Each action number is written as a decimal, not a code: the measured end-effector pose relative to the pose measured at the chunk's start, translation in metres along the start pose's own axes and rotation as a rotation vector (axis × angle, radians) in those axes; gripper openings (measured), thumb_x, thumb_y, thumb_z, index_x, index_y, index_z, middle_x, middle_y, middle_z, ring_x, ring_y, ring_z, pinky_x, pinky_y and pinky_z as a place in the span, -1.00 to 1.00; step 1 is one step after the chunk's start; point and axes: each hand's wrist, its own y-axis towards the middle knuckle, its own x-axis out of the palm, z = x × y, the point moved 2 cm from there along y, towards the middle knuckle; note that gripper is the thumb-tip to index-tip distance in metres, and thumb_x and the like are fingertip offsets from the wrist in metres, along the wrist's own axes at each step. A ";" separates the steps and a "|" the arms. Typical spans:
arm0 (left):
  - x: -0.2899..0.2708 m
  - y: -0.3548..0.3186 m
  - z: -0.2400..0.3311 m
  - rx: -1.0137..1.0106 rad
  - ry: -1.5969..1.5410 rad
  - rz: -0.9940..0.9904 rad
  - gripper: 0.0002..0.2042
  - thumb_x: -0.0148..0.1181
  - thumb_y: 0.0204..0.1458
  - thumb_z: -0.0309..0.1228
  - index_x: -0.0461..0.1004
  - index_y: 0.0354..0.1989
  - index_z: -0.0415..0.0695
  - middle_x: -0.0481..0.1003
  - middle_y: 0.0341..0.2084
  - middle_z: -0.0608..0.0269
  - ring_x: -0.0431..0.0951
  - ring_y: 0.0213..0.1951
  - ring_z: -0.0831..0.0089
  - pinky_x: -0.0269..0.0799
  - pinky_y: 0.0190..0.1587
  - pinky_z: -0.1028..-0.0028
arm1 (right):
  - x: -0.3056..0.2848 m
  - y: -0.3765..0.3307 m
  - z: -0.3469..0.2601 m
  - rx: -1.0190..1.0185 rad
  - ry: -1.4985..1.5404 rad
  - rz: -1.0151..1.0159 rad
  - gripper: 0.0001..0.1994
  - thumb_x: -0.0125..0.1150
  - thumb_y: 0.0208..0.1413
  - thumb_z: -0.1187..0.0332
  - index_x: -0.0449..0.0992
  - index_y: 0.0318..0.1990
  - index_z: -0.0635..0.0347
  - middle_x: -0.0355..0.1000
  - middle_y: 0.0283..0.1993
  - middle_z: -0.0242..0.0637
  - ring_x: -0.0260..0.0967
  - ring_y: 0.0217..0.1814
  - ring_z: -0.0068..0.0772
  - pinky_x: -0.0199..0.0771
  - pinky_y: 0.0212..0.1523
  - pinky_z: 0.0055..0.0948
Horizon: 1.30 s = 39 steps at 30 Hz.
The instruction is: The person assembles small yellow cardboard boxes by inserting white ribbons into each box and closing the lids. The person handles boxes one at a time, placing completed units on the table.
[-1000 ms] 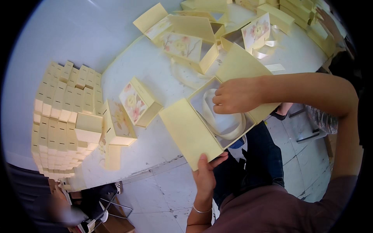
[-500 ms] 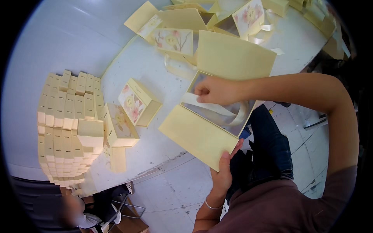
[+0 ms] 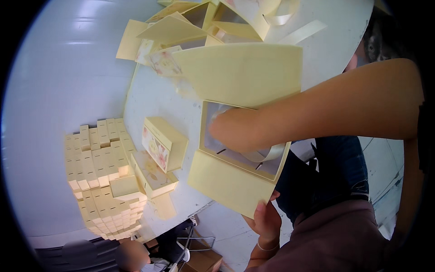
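We have a cream box (image 3: 233, 181) standing open at the near edge of the table (image 3: 154, 95), its two flaps spread to the far and near sides. Our right hand (image 3: 235, 129) reaches down inside it, beside a loop of pale ribbon (image 3: 267, 156); its fingers are hidden, so we cannot tell how far they are spread or whether they hold anything. Our left hand (image 3: 265, 222) pinches the corner of the near flap, thumb on top. Left of the open box sit two floral boxes (image 3: 165, 145), touching, and beyond them a tall stack of small cream boxes (image 3: 99, 177). On its far side lie more opened boxes (image 3: 181, 27).
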 end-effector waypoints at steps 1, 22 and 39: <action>0.000 0.000 0.000 -0.002 0.012 0.016 -0.73 -0.05 -0.03 -0.35 0.34 -0.22 -0.30 0.42 -0.53 0.11 0.40 -0.40 0.31 0.31 -0.30 0.39 | 0.002 -0.001 0.001 0.009 0.005 -0.027 -0.90 0.05 -0.26 0.60 0.49 -0.54 0.43 0.41 -0.54 0.10 0.42 -0.46 0.04 0.41 -0.45 -0.13; -0.015 0.004 -0.003 0.065 -0.030 -0.122 -0.45 0.16 -0.07 -0.31 0.17 0.06 -0.36 0.39 -0.14 -0.05 0.46 -0.14 0.18 0.36 -0.05 0.28 | 0.011 0.023 0.022 -0.217 -0.126 -0.262 -0.94 0.07 -0.27 0.49 0.47 -0.59 0.26 0.34 -0.62 -0.07 0.31 -0.55 -0.01 0.28 -0.56 -0.14; -0.036 0.094 -0.012 0.404 0.619 0.077 -0.78 0.16 -0.12 -0.61 0.43 -0.24 -0.26 0.47 -0.28 0.02 0.48 -0.26 0.05 0.40 -0.23 0.33 | -0.012 0.030 -0.014 -0.228 -0.087 -0.461 -0.86 0.09 0.02 0.44 0.50 -0.29 0.29 0.41 -0.34 -0.13 0.35 -0.27 -0.19 0.31 -0.24 -0.32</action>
